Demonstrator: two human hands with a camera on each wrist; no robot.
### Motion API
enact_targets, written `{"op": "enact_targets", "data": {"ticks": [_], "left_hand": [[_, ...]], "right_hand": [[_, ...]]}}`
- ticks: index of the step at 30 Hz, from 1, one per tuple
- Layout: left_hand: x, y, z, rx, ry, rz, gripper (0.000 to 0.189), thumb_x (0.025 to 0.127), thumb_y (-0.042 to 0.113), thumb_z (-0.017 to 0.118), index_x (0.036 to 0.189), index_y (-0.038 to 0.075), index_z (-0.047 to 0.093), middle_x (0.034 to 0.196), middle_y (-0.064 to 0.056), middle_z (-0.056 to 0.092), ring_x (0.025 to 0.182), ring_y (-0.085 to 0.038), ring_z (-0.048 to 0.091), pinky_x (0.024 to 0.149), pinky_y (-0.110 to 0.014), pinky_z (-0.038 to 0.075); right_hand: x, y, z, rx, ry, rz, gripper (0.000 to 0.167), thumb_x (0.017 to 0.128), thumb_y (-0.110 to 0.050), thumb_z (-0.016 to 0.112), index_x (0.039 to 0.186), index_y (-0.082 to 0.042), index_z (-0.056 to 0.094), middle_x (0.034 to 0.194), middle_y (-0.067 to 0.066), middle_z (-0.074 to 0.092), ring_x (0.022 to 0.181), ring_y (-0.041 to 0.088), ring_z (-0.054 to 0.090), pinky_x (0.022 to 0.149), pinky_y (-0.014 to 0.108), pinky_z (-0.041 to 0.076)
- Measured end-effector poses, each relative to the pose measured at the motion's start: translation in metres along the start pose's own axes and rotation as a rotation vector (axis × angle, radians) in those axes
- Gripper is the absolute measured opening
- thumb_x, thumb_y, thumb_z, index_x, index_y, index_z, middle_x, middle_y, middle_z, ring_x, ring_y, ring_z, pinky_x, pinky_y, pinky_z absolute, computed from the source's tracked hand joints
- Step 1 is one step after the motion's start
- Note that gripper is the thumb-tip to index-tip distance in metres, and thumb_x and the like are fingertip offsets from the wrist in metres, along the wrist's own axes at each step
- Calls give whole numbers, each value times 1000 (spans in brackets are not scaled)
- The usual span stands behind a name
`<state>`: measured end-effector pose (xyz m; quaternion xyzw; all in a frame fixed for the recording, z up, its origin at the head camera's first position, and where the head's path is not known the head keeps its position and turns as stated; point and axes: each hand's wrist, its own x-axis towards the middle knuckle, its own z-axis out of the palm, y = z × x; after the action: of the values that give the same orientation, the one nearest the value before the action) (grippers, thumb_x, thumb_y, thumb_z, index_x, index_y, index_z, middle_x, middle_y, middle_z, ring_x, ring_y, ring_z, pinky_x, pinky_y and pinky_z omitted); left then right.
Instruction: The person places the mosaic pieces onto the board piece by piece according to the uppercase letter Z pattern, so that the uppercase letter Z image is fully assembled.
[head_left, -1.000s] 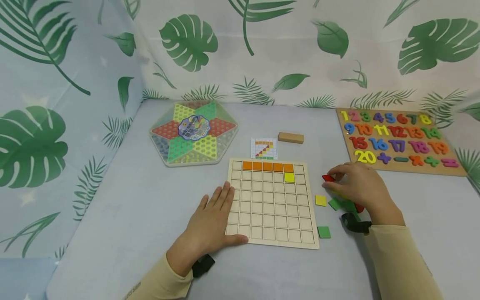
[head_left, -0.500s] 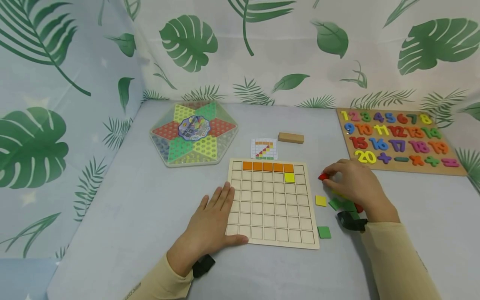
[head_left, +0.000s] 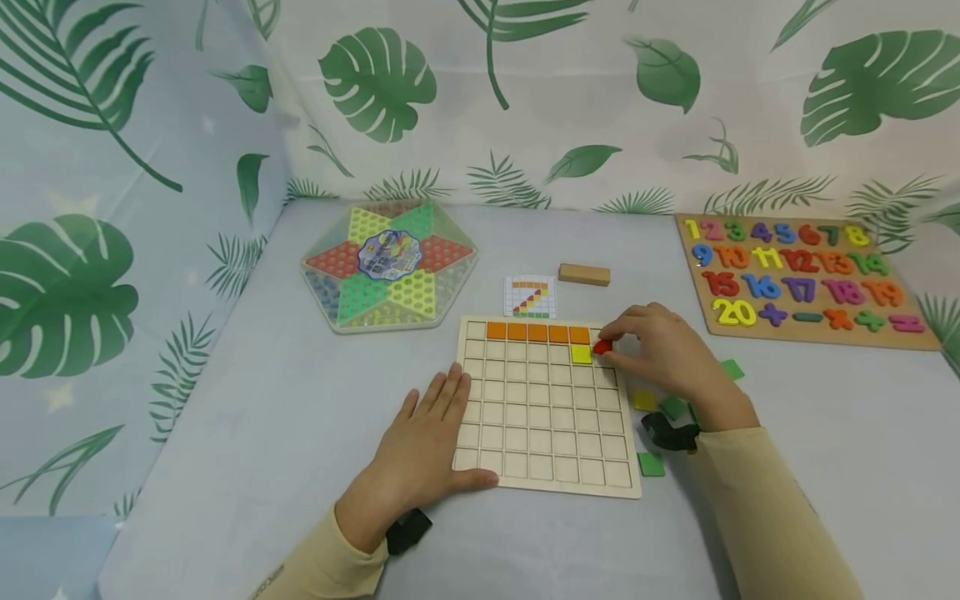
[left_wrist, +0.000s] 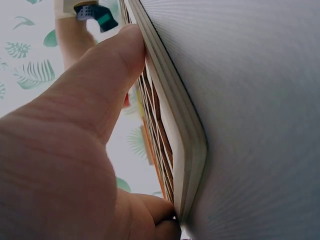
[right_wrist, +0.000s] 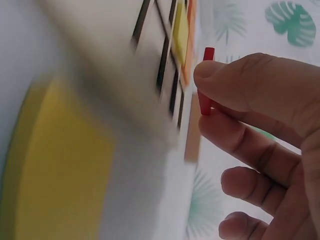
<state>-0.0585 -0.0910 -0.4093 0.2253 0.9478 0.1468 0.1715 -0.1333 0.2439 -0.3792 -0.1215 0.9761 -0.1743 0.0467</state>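
Observation:
A wooden grid board [head_left: 517, 415] lies flat on the table. Along its far row runs a line of orange square tiles [head_left: 537, 333], and a yellow tile [head_left: 581, 354] sits below the rightmost one. My left hand [head_left: 416, 450] rests on the board's left edge and near corner, fingers straight, thumb on the near edge [left_wrist: 172, 125]. Over the board's right side, beside the yellow tile, my right hand [head_left: 667, 354] pinches a small red tile [right_wrist: 205, 85] between thumb and index finger. The other right fingers are loosely bent.
Loose green tiles [head_left: 651, 464] and a yellow one [head_left: 645, 400] lie right of the board, partly under my right wrist. Beyond it are a pattern card [head_left: 530, 297] and a wooden block [head_left: 584, 274]. A Chinese checkers board [head_left: 388, 267] and a number puzzle [head_left: 806, 275] stand farther back.
My right hand has moved left from the loose tiles to over the board's right side, carrying the red tile. My left hand stays in place on the board.

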Motion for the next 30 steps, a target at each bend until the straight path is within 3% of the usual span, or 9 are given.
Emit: {"op": "enact_targets", "data": {"ticks": [5, 13, 20, 30], "left_hand": [[1, 0, 0, 6, -2, -3, 126, 82, 77, 69, 167, 6, 10, 177, -10, 3, 164, -31, 11, 129, -60, 21], [1, -1, 2, 10, -2, 0, 126, 82, 78, 69, 167, 5, 11, 177, -10, 4, 164, -31, 13, 129, -61, 22], [1, -1, 1, 20, 4, 3, 126, 82, 78, 68, 167, 5, 11, 177, -10, 4, 164, -31, 12, 129, -60, 22], [0, -1, 1, 22, 6, -2, 126, 82, 78, 69, 167, 5, 11, 177, -10, 4, 164, -32, 13, 129, -61, 22]], "right_hand": [[13, -15, 5, 16, -33, -57, 23, 89, -23, 83, 109, -13, 81, 111, 7, 76, 108, 30, 61, 99, 54, 50], [24, -27, 18, 10, -64, -72, 22, 89, -24, 83, 108, -15, 82, 107, 6, 75, 104, 28, 60, 99, 52, 49], [26, -32, 22, -28, -46, -126, 22, 89, -25, 83, 108, -15, 82, 108, 6, 75, 101, 27, 60, 97, 51, 50], [25, -34, 23, -22, -60, -115, 21, 88, -24, 83, 108, -17, 83, 109, 6, 75, 103, 28, 60, 100, 54, 49]]}}
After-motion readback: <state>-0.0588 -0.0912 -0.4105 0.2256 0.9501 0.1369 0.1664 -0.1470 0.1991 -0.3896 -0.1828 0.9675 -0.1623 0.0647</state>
